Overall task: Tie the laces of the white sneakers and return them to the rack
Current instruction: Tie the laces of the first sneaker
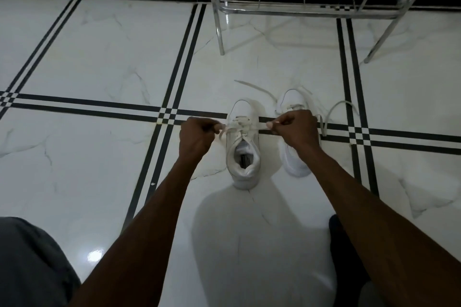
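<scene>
Lace ends are pinched in closed left hand [197,136] and right hand [295,127], drawn apart to cinch the knot over the left sneaker [243,147]

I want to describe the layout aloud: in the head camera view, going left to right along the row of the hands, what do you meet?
Left hand → left sneaker → right hand → loose lace of the right sneaker.
</scene>
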